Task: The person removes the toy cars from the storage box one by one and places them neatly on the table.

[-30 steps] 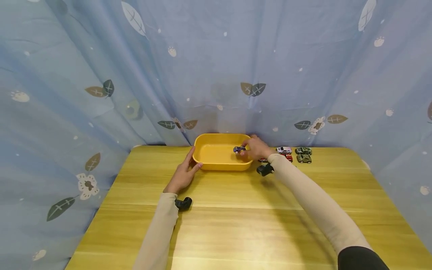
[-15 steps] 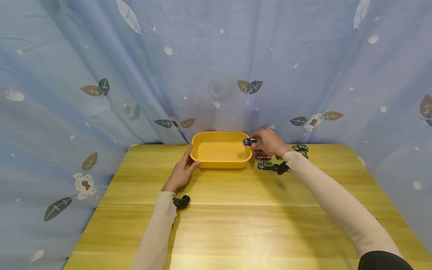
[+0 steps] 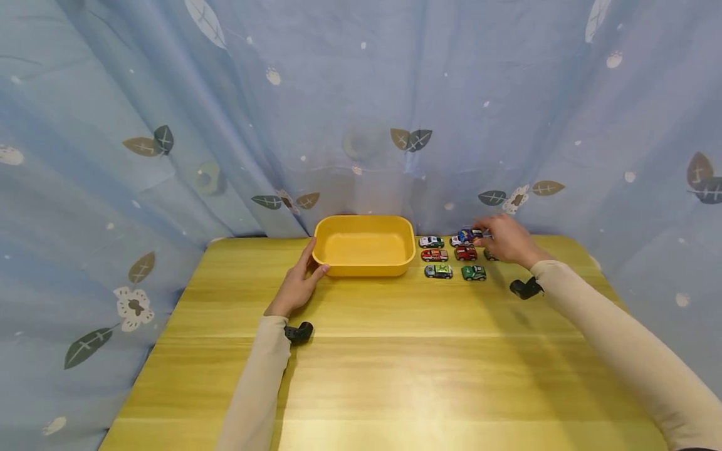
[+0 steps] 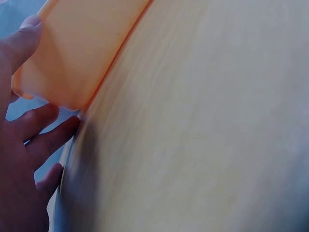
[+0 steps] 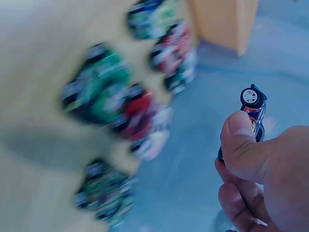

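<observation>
My left hand (image 3: 295,286) holds the front left corner of a yellow plastic bin (image 3: 366,270), its thumb on the front wall and fingers along the side. In the left wrist view that bin (image 4: 82,53) looks orange. My right hand (image 3: 506,241) pinches a dark blue toy car (image 3: 470,235) between thumb and fingers. It is above a white toy car (image 3: 455,242) and partly covers it in the head view. In the right wrist view the held car (image 5: 256,108) shows one wheel and a patterned side, with the thumb over its middle.
Right of the bin, toy cars stand in columns: a white and green car (image 3: 431,242), a red and white one (image 3: 434,255), a blue and lime one (image 3: 439,271), a red one (image 3: 465,253) and a green one (image 3: 474,273). A blue curtain (image 3: 361,125) hangs behind the wooden table (image 3: 361,376).
My right hand has moved right, carrying the blue toy car out of the bin and over the parked cars. The left hand stays at the bin's corner. The view has shifted slightly.
</observation>
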A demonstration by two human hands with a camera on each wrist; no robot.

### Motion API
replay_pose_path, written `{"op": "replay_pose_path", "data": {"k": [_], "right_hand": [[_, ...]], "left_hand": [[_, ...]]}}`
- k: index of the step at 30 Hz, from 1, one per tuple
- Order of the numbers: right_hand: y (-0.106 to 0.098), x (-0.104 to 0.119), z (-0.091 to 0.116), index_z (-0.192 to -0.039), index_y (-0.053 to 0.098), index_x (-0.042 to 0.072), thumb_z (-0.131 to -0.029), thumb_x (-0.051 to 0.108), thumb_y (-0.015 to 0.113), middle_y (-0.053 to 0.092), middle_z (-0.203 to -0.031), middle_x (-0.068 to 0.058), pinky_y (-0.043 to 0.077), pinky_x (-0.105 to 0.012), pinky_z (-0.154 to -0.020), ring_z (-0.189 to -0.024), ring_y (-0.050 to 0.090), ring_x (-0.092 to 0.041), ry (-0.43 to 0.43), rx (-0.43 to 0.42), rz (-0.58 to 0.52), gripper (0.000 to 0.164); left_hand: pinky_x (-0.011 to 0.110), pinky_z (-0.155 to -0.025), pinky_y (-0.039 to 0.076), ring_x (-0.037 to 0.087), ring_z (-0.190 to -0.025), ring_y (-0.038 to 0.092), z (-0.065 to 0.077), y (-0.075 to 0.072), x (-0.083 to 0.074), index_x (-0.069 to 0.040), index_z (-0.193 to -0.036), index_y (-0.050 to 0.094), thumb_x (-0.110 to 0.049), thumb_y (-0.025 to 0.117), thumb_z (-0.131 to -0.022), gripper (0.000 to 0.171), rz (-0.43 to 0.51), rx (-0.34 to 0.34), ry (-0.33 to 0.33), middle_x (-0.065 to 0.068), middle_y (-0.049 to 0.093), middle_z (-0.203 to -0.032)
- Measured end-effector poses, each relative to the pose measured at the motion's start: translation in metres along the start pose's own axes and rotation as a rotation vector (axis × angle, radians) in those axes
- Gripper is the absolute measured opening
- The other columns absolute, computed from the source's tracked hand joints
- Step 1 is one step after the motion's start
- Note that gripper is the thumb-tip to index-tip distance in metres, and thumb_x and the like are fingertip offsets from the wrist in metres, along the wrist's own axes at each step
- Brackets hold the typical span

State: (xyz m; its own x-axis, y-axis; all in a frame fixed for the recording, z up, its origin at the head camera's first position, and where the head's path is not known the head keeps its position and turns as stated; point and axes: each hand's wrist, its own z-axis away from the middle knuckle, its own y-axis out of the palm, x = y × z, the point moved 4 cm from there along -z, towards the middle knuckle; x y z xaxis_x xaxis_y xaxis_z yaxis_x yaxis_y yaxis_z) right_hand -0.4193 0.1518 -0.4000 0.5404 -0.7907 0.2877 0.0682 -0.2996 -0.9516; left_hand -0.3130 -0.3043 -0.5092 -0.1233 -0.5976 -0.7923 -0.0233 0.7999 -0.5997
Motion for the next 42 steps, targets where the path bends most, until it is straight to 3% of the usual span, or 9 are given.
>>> {"op": "replay_pose_path", "data": {"k": [7, 17, 27, 42], "right_hand": [[0.009, -0.036, 0.034, -0.126, 0.072, -0.007, -0.095, 0.009, 0.080, 0.074, -0.119, -0.028, 0.052, -0.065, -0.096, -0.109, 0.067, -0.049, 0.025, 0.021, 0.023, 0.036], [0.027, -0.064, 0.062, -0.119, 0.075, -0.006, -0.090, 0.006, 0.082, 0.077, -0.109, -0.025, 0.056, -0.064, -0.092, -0.102, 0.071, -0.046, 0.040, 0.071, 0.015, 0.032], [0.041, -0.079, 0.069, -0.119, 0.075, -0.005, -0.090, 0.011, 0.083, 0.076, -0.113, -0.026, 0.052, -0.068, -0.096, -0.105, 0.068, -0.048, 0.081, 0.075, 0.008, 0.034], [0.049, -0.080, 0.071, -0.125, 0.072, -0.006, -0.095, 0.015, 0.080, 0.075, -0.116, -0.027, 0.051, -0.068, -0.097, -0.109, 0.066, -0.051, 0.123, 0.058, -0.003, 0.038]], "left_hand": [[0.058, -0.129, 0.027, 0.038, -0.156, 0.039, 0.000, -0.003, 0.002, -0.030, -0.173, 0.008, -0.050, 0.057, -0.108, 0.084, -0.019, -0.004, -0.010, 0.016, 0.030, -0.173], [0.059, -0.129, 0.027, 0.038, -0.156, 0.039, 0.001, -0.007, 0.003, -0.030, -0.173, 0.009, -0.050, 0.058, -0.108, 0.084, -0.013, -0.015, -0.014, 0.018, 0.033, -0.172], [0.056, -0.130, 0.026, 0.035, -0.156, 0.039, 0.000, 0.001, 0.003, -0.034, -0.173, 0.008, -0.050, 0.058, -0.108, 0.083, -0.006, -0.006, -0.023, 0.013, 0.035, -0.171], [0.057, -0.129, 0.028, 0.036, -0.155, 0.040, 0.002, 0.001, 0.003, -0.032, -0.173, 0.010, -0.048, 0.058, -0.108, 0.083, 0.000, -0.018, -0.013, 0.016, 0.036, -0.170]]}}
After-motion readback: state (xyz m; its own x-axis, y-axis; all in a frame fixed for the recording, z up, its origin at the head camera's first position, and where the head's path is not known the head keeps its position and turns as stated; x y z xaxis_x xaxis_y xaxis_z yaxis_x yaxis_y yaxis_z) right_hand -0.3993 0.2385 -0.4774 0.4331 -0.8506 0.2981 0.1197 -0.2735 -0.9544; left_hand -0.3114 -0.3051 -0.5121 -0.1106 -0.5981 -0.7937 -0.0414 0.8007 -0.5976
